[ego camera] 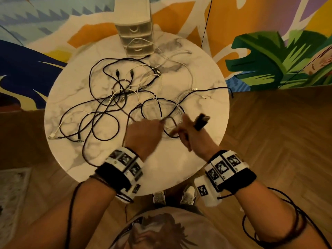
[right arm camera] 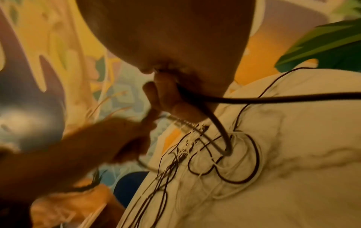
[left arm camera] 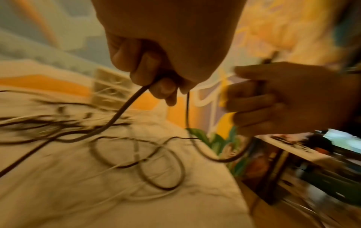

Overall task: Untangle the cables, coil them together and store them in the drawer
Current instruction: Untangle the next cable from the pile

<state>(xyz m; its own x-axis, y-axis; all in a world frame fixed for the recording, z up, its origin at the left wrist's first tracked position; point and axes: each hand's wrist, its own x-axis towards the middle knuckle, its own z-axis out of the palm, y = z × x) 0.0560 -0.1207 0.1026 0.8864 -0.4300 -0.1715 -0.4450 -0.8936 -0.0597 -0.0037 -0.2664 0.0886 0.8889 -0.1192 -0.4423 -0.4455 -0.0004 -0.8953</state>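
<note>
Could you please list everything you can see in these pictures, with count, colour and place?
black cables: several, exact count unclear, black, tangled across the table's middle and left.
white cables: several, white, mixed into the tangle and looping toward the far right.
table: one, round, white marble pattern, centre.
drawer unit: one, cream, three closed drawers, far edge of the table.
floor: wood, herringbone, around the table.
wall mural: orange, blue and green, behind.
rug: one, pale, lower left.
shoes: two, white, under the near edge.
wrist bands: two, black and white markers.
left hand: pinches a black cable.
right hand: grips a black cable.
</note>
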